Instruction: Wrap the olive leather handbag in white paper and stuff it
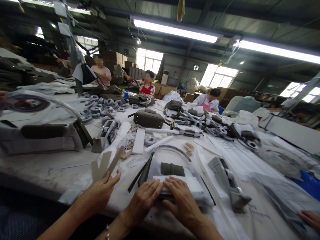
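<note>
A handbag with a dark olive flap (172, 169) lies at the table edge in front of me, its body largely covered by white wrapping (196, 186). Its wrapped handle (172, 147) arches behind it, and a dark strap (142, 171) trails off the left side. My left hand (147, 195) rests on the wrapping below the flap, fingers stretched and close together. Beside it, my right hand (181, 196) also lies flat on the wrapping, thumb apart. Both palms face down; the fingertips nearly meet at the middle. What lies under the fingers is hidden.
At left, another person's hand (106, 185) holds cardboard strips (110, 163). A grey metal tape dispenser (227, 183) stands at right. Farther back are an olive bag (148, 118), wrapped ring-shaped coils (105, 105) and a pile of bags (200, 120). Another hand (311, 218) touches plastic at far right.
</note>
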Available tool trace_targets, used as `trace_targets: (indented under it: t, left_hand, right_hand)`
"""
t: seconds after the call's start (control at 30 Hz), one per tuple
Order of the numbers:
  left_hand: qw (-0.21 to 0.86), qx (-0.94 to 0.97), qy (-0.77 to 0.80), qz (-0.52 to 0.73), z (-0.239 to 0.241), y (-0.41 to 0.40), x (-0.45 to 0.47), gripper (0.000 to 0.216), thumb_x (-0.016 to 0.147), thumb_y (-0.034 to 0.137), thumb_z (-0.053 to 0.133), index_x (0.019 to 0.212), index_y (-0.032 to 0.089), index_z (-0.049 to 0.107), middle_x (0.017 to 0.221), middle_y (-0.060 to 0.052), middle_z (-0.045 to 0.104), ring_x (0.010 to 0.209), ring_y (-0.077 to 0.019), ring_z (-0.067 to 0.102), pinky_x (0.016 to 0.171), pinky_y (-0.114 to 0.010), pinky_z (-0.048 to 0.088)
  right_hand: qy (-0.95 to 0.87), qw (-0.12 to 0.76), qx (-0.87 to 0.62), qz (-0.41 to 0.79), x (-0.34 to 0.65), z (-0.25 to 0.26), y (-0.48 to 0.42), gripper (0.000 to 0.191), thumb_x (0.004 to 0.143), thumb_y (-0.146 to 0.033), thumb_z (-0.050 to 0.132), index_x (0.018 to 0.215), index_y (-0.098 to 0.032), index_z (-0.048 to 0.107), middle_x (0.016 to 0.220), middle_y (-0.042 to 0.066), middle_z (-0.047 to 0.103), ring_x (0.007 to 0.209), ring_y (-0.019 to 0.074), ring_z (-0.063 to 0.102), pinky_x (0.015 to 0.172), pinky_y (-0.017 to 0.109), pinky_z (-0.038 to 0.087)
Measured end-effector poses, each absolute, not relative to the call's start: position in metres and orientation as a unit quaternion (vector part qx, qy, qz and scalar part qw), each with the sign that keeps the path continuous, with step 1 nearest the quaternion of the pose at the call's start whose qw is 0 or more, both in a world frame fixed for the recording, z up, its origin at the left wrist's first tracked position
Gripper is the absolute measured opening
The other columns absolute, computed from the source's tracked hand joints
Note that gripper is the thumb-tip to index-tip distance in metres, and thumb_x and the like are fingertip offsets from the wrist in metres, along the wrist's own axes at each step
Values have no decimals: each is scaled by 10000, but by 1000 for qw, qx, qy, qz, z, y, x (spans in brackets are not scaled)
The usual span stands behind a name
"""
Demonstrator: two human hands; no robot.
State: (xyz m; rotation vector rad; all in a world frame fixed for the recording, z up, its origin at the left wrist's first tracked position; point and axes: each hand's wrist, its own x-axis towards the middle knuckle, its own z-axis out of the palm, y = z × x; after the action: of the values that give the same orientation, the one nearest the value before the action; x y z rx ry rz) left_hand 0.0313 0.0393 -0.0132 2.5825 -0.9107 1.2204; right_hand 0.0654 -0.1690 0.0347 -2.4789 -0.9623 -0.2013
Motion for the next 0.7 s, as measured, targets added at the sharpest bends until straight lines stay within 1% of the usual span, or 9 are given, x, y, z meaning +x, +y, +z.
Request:
trace_targets:
  t: [0.07,0.13,0.17,0.23,0.3,0.43,0.5,0.57,0.7]
  left_hand:
    - [64,859,-307,405,-13,41,32,417,1022,151,289,1365,186,524,1229,-103,641,1160,-204,592,923,-318,547]
    - [62,856,-307,411,-17,42,34,423,1021,152,300,1378,217,518,1239,-96,634,1163,-206,587,921,-315,544]
    - [64,854,-304,417,-19,41,35,423,1020,150,302,1375,220,522,1243,-96,631,1167,-210,583,920,-316,542]
    - [71,850,-300,427,-25,41,36,417,1020,157,307,1359,216,541,1252,-96,626,1172,-219,576,918,-327,542]
    - [75,848,-298,432,-29,40,37,406,1018,163,313,1328,213,570,1251,-93,627,1164,-226,577,910,-340,547]
    - [63,856,-292,422,-24,39,34,344,1005,185,383,1242,224,630,1187,-73,662,1117,-216,604,896,-335,555]
    - [61,858,-287,421,-19,39,34,302,994,203,432,1204,231,647,1158,-62,674,1091,-204,618,894,-319,555]
    - [64,856,-283,427,-15,38,34,267,982,217,475,1178,231,656,1142,-60,679,1072,-194,628,888,-306,557]
    - [55,859,-289,420,-17,39,36,261,974,237,500,1188,223,649,1159,-75,672,1087,-195,625,884,-305,558]
  right_hand:
    - [-322,309,-894,-39,93,50,-187,373,836,-307,598,1204,-258,634,1263,77,645,1179,273,583,979,442,501]
    - [-258,355,-897,-61,133,60,-209,347,887,-386,533,1189,-250,636,1248,85,649,1134,263,611,881,410,555]
    - [-228,345,-907,-82,155,63,-221,372,892,-418,515,1196,-237,630,1247,92,646,1128,266,614,880,417,553]
    - [-187,278,-934,-124,200,62,-243,423,888,-452,480,1206,-210,621,1240,110,642,1157,286,596,947,460,511]
    - [-165,182,-958,-148,241,55,-258,465,889,-447,453,1267,-209,585,1306,122,600,1224,297,548,1030,492,434]
    - [-80,0,-987,-138,302,29,-266,574,870,-479,447,1350,-173,522,1485,168,420,1369,348,381,1097,540,315]
    - [-46,-48,-992,-107,321,13,-266,608,865,-511,439,1383,-196,490,1539,158,337,1415,359,297,1105,569,272]
    - [-34,-76,-994,-71,334,0,-266,586,875,-515,419,1381,-229,493,1566,147,286,1431,368,258,1105,593,237]
    - [-55,-112,-991,-43,342,-10,-269,498,896,-428,397,1334,-241,542,1577,151,255,1441,370,228,1108,610,179]
